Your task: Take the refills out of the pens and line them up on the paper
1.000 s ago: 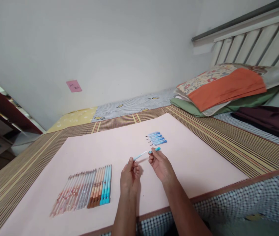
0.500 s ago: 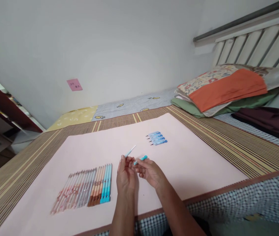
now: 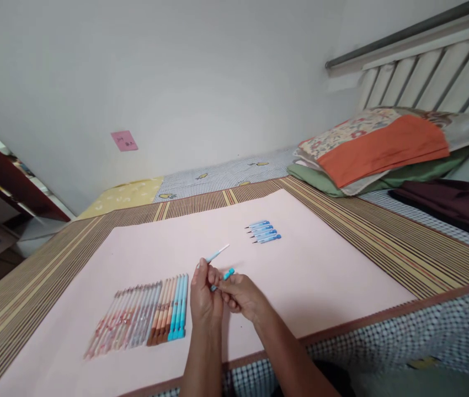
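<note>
My left hand (image 3: 203,295) is closed around a light blue pen body (image 3: 217,254) that sticks up and to the right from its fingers. My right hand (image 3: 240,295) pinches a short turquoise pen cap (image 3: 226,275) right beside the left hand's fingers. Both hands hover low over a pink sheet (image 3: 300,286). A row of several capped pens (image 3: 143,317), pink, grey, brown and blue, lies just left of my left hand. A small group of several blue pen caps (image 3: 264,232) lies further back to the right.
The pink sheet lies on a striped bamboo mat (image 3: 383,231) over a bed with checked bedding. Folded orange and green bedding (image 3: 379,149) is stacked at the back right, with a dark cloth (image 3: 449,201) beside it. A pink note (image 3: 124,140) is stuck on the wall.
Both hands have drawn back toward me and to the left, close to the pen row. The cap in my right hand has come next to the left hand's fingers.
</note>
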`<state>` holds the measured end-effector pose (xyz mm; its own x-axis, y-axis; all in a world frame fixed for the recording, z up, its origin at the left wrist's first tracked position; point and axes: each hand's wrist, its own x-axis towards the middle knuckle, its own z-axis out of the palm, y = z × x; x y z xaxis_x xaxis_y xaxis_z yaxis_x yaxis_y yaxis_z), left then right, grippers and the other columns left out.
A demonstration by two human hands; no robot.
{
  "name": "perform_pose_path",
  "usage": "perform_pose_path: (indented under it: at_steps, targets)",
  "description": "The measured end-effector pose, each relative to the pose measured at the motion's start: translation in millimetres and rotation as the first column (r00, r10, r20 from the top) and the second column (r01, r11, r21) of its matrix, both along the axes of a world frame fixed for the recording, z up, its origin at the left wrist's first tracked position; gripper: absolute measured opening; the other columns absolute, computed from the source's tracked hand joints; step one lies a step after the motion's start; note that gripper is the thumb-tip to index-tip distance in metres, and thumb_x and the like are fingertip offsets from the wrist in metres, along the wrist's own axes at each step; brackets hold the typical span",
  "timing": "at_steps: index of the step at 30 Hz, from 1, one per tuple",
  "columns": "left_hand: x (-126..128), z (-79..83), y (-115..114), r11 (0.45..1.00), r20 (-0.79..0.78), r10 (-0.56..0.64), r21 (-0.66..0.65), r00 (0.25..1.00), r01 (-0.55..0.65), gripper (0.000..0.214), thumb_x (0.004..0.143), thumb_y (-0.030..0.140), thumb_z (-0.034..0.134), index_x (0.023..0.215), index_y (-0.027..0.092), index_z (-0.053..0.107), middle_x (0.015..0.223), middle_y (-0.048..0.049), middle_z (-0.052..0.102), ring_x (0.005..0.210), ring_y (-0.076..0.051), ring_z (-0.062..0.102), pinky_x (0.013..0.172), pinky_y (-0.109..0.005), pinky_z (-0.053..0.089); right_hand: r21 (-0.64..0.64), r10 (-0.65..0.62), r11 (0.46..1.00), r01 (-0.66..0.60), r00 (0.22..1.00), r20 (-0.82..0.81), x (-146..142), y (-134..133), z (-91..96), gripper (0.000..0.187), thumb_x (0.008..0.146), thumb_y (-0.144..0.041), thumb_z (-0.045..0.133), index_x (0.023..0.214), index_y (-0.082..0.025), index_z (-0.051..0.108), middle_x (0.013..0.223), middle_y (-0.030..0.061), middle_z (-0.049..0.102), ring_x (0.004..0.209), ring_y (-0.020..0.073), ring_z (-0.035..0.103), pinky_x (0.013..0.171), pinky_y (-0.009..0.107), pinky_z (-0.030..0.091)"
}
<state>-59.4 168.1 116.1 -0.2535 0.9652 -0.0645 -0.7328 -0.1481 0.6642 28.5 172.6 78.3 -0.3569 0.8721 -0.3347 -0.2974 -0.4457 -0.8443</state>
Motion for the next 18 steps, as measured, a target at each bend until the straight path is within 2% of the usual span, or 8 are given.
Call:
perform_pose_path:
  at_steps: [4, 9, 13, 18]
  targets:
    - [-5.9, 0.3, 1.2, 0.999, 0.009, 0.007, 0.037, 1.000, -0.008, 0.053, 0.073, 0.039, 0.092, 0.065, 0.019, 0.043, 0.047, 0.0129, 0.034, 0.040, -0.002, 0.026, 0.041, -0.016, 0.028, 0.014, 0.070, 0.997, -0.072, 0.993, 0.095, -0.8, -2.3, 3.4, 0.053, 0.065, -0.062, 0.085, 0.059, -0.020, 0.054, 0.043, -0.0052, 0.054, 0.033, 0.0042, 0.038, 0.034, 0.019, 0.017]
    - [-9.0, -2.7, 4.0, 1.000, 0.059, 0.014, -0.009, 0.998, -0.014, 0.050, 0.071, 0.036, 0.093, 0.068, 0.018, 0.047, 0.049, 0.0127, 0.038, 0.038, -0.001, 0.027, 0.039, -0.016, 0.023, 0.013, 0.148, 0.988, -0.154, 0.968, 0.204, 1.0, -4.4, 7.5, 0.047, 0.074, -0.058, 0.079, 0.059, -0.020, 0.055, 0.043, -0.0045, 0.056, 0.033, 0.0056, 0.043, 0.033, 0.018, 0.022]
    - [-10.4, -5.1, 5.3, 0.999, 0.105, 0.012, -0.044, 0.994, -0.008, 0.046, 0.071, 0.032, 0.092, 0.069, 0.018, 0.049, 0.048, 0.0132, 0.036, 0.037, -0.001, 0.027, 0.038, -0.016, 0.021, 0.079, 0.172, 0.978, -0.193, 0.960, 0.220, 3.9, -5.8, 6.0, 0.046, 0.075, -0.059, 0.077, 0.062, -0.020, 0.056, 0.045, -0.0041, 0.058, 0.034, 0.0066, 0.046, 0.032, 0.017, 0.025]
    - [-15.3, -5.5, 4.9, 0.998, 0.120, -0.003, -0.062, 0.993, 0.011, 0.037, 0.075, 0.033, 0.090, 0.076, 0.016, 0.056, 0.048, 0.0137, 0.035, 0.037, -0.001, 0.027, 0.038, -0.015, 0.022, 0.172, 0.340, 0.906, -0.386, 0.908, 0.244, 27.9, -7.7, 14.6, 0.047, 0.077, -0.064, 0.073, 0.071, -0.019, 0.060, 0.051, -0.0012, 0.065, 0.033, 0.0090, 0.050, 0.031, 0.019, 0.028]
